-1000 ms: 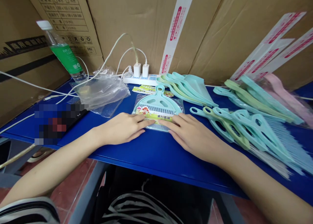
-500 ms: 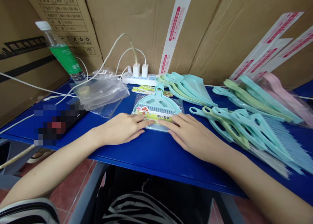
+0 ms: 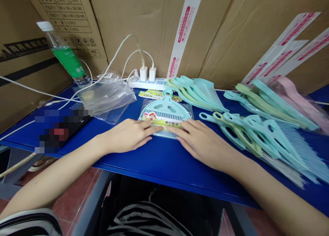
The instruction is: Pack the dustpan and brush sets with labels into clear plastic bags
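Two bare hands lay palm down at the front of a blue bench (image 3: 154, 167), one at each lower corner of a single bagged brush-and-dustpan set (image 3: 168, 108). The left hand (image 3: 128, 134) was unclenched, its fingertips resting on the pack; the right hand (image 3: 203, 140) was likewise unclenched, fingers extended onto the pack's other corner. To the right lay at least four loose brushes (image 3: 288, 150), one green and the others light blue, their overlap obscuring the exact count. One dark object (image 3: 79, 122), partly pixelated, sat at left. Farther back were clear plastic bags (image 3: 110, 95), their number unclear, at least four pieces in blue, green and pink (image 3: 272, 100), at least two label cards (image 3: 146, 95) and several nested dustpans (image 3: 209, 92). Behind them, one power strip (image 3: 134, 84) held two white chargers (image 3: 143, 74), near one green-labelled bottle (image 3: 68, 62) leaning at left, against a cardboard backdrop (image 3: 144, 20).
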`<state>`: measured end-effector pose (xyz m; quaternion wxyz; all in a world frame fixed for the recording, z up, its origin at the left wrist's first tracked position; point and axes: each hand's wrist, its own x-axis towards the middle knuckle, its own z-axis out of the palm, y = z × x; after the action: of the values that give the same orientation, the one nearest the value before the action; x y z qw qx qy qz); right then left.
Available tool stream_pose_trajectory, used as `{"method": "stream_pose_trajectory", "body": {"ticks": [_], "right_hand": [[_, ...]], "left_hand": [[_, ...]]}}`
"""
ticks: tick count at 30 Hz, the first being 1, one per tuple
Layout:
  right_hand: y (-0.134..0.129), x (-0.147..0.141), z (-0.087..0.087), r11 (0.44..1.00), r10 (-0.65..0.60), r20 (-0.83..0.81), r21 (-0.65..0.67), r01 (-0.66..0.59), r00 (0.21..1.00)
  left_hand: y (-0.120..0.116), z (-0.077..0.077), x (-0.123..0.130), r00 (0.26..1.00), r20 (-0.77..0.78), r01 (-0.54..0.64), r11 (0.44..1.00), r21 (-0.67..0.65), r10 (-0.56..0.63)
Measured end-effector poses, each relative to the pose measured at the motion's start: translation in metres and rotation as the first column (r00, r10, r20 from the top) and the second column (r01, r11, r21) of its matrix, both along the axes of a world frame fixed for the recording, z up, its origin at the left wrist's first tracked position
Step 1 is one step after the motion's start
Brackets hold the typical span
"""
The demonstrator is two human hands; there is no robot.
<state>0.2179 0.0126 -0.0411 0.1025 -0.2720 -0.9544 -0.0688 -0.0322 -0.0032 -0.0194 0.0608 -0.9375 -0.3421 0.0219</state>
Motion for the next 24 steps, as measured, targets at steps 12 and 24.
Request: {"method": "stream_pose_trajectory", "body": {"ticks": [12,24], "right_hand": [[0.0003,0.0001,0.0015,1.0,0.002,0.012,0.016,-0.002,1.0],[-0.0003,0.0001,0.0019,0.999,0.011,0.003,0.034,-0.011,1.0]], "left_hand": [[0.0002,-0.0002,0.0003,1.0,-0.01,0.0,1.0,0.013,0.0],[0.0008,-0.0015,-0.0003,1.0,-0.013,0.004,1.0,0.025,-0.004]]}}
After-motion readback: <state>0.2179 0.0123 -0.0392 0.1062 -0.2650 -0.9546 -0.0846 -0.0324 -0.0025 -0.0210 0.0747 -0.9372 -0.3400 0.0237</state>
